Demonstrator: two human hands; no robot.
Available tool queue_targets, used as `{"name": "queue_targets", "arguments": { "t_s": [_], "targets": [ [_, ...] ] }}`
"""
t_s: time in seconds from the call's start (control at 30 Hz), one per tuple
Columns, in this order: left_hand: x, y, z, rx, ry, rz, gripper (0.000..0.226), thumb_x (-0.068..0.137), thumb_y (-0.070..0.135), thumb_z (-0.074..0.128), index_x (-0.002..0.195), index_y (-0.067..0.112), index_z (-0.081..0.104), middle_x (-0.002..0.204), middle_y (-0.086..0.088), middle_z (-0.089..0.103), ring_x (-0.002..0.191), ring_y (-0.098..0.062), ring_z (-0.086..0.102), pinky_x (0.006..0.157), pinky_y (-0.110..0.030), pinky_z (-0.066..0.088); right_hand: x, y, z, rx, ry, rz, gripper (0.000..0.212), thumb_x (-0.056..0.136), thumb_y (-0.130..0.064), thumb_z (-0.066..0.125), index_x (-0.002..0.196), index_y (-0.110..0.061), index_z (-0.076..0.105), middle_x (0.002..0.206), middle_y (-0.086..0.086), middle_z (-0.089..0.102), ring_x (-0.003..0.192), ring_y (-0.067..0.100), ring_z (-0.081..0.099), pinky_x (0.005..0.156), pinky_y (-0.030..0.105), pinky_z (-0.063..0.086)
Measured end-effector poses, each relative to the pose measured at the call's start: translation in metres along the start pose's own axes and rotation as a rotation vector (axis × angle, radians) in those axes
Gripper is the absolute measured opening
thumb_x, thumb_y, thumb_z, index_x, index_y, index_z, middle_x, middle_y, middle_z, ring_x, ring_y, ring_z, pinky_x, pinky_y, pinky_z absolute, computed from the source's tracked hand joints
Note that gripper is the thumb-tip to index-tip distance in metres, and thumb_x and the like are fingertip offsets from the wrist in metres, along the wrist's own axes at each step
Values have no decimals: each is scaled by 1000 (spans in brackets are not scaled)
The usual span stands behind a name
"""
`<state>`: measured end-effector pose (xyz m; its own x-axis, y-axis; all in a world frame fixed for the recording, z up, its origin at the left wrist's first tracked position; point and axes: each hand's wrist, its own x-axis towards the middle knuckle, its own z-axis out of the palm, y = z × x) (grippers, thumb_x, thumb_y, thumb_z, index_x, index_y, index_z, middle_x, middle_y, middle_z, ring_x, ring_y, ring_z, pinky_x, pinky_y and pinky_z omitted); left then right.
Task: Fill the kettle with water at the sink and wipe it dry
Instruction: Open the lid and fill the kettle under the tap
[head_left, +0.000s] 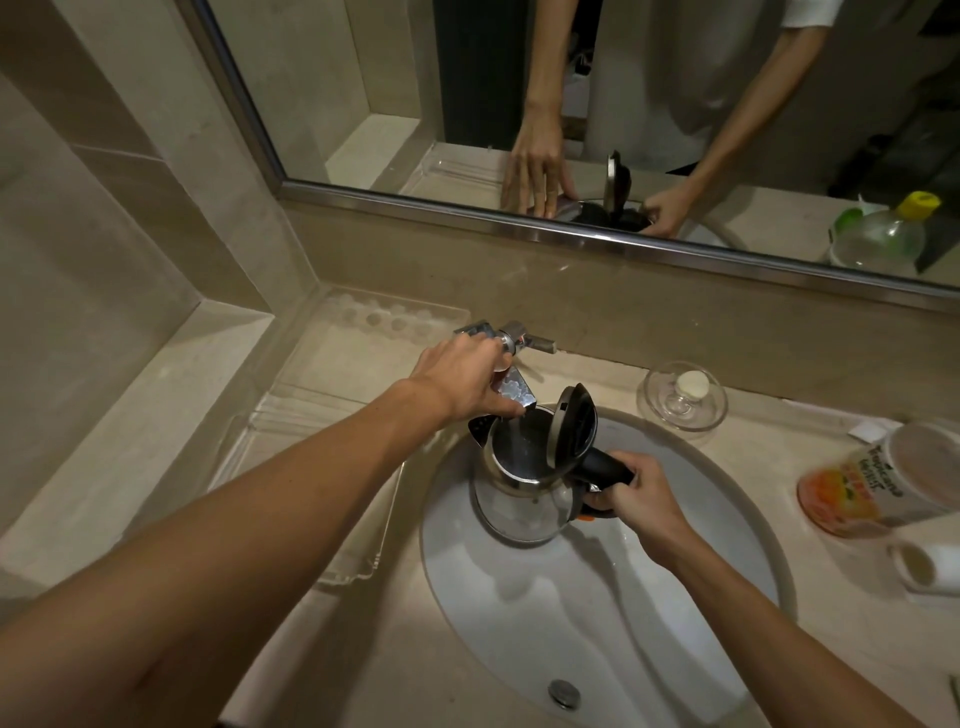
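A steel kettle (519, 499) with its black lid (574, 434) flipped up hangs over the white sink basin (571, 613). My right hand (641, 499) grips its black handle. The kettle's mouth sits just under the chrome faucet spout (511, 397). My left hand (465, 384) rests on the faucet (514, 335), fingers curled over its lever. I cannot tell whether water is running.
A clear tray (311, 452) lies on the counter left of the sink. A glass soap dish (683, 397) stands behind the basin. At the right are a juice bottle on its side (857, 488) and a white roll (927, 564). A mirror (571, 104) spans the wall.
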<state>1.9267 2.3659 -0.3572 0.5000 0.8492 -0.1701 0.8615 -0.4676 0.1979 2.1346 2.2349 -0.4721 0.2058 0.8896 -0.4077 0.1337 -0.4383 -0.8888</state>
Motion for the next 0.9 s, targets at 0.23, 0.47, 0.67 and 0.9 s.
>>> {"name": "queue_targets", "arguments": {
  "t_s": [0.23, 0.47, 0.67, 0.9],
  "targets": [
    [3, -3, 3, -7, -4, 16, 49, 72, 62, 75, 86, 26, 46, 90, 1, 50, 83, -23, 51, 67, -31, 38, 0, -9, -3, -26, -9, 12, 25, 66, 18, 59, 86, 10, 71, 86, 40, 68, 81, 59, 69, 73, 67, 59],
    [1, 1, -2, 1, -16, 4, 49, 71, 60, 77, 68, 28, 40, 84, 1, 52, 80, -23, 52, 67, -31, 38, 2, -6, -2, -23, 6, 36, 27, 63, 13, 61, 89, 11, 69, 78, 33, 68, 80, 55, 71, 74, 68, 59],
    [0, 4, -6, -4, -7, -16, 47, 71, 59, 78, 81, 24, 48, 86, 2, 52, 82, -22, 47, 69, -32, 38, 1, -5, -1, -20, 10, 22, 25, 71, 21, 60, 86, 5, 72, 79, 30, 72, 81, 52, 73, 77, 65, 61],
    [-4, 8, -10, -16, -8, -41, 49, 72, 57, 79, 83, 22, 46, 90, 1, 51, 86, -21, 46, 74, -33, 39, 2, -4, 0, -18, 12, 23, 38, 56, 3, 62, 93, 9, 71, 91, 39, 70, 87, 55, 72, 77, 66, 61]
  ]
}}
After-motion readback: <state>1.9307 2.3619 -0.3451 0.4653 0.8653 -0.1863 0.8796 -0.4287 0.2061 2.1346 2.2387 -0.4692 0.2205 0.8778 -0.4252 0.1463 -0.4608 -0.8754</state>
